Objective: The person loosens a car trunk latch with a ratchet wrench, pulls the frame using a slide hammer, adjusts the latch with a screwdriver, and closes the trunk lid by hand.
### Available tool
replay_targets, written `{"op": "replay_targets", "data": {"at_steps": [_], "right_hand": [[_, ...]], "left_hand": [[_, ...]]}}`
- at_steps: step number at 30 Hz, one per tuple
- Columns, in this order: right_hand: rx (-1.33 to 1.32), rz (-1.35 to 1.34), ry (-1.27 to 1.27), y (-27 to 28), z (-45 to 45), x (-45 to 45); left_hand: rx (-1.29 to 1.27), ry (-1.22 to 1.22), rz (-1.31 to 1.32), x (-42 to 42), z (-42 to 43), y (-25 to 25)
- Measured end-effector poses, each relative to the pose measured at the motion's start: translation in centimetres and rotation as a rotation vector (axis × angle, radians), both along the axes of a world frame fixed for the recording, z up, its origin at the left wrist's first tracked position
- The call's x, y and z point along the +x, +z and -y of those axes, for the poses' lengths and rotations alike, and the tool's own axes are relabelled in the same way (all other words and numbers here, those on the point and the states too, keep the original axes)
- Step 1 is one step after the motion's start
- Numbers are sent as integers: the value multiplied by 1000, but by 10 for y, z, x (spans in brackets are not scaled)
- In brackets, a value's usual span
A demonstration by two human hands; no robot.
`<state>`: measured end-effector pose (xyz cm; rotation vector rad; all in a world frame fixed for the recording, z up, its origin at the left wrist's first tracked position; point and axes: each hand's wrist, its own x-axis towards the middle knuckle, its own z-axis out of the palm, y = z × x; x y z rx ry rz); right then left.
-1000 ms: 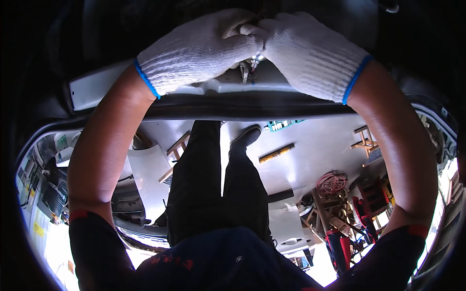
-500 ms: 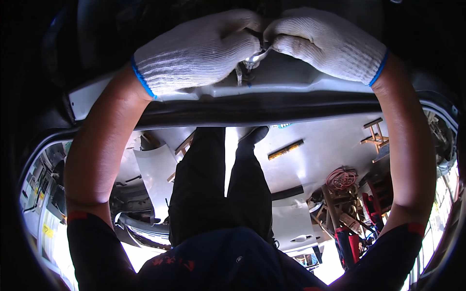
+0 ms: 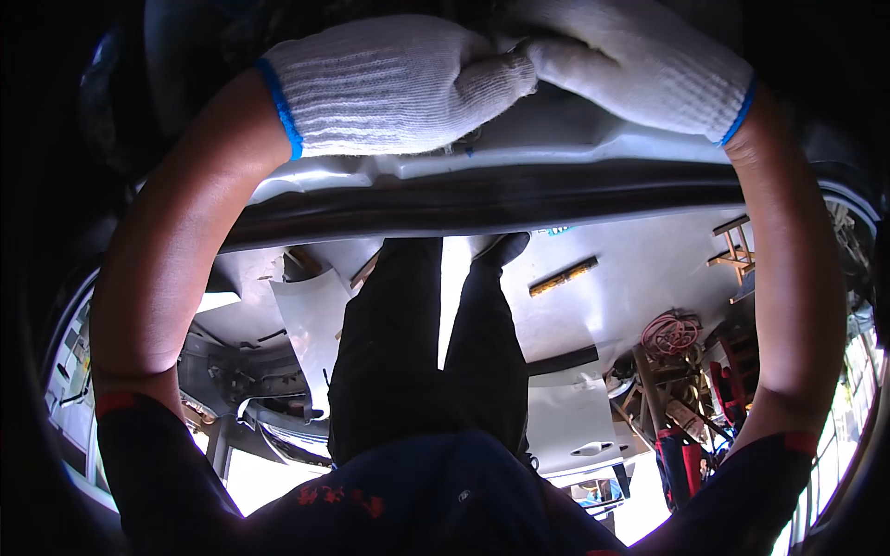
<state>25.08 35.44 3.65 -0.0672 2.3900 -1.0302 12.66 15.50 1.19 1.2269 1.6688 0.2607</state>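
Note:
White knitted gloves with blue cuffs cover both hands at the top of the view, over the pale metal edge [image 3: 556, 153] of a dark vehicle compartment. My left hand [image 3: 399, 83] is curled, its thumb side touching the other glove; what its fingers hold is hidden. My right hand [image 3: 640, 65] is also closed, meeting the left near the top middle, and anything inside it is out of sight. A black rubber seal [image 3: 501, 204] runs along the edge below the hands.
Beyond the edge are my dark-trousered legs [image 3: 389, 343], a yellow bar [image 3: 563, 276] on the floor, a wooden stand [image 3: 735, 250], a coiled pink hose [image 3: 671, 332], and a loose white door panel [image 3: 575, 422]. Detached car parts [image 3: 269, 380] lie at the left.
Both hands have moved up slightly, and the gloves now overlap. The shiny metal part seen between them earlier is hidden. The camera view has shifted a little.

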Motion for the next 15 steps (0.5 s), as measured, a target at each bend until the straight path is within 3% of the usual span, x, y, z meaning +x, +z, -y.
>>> {"op": "replay_targets", "data": {"at_steps": [6, 8, 10, 15], "right_hand": [[0, -43, -36, -1, 5, 2], [86, -395, 192, -19, 0, 14], [161, -539, 278, -22, 0, 16], [192, -126, -159, 44, 34, 22]], "left_hand": [[52, 57, 127, 0, 8, -9], [24, 35, 146, -2, 6, -8], [-16, -5, 131, -5, 0, -5], [-79, -95, 301, -13, -7, -10]]}}
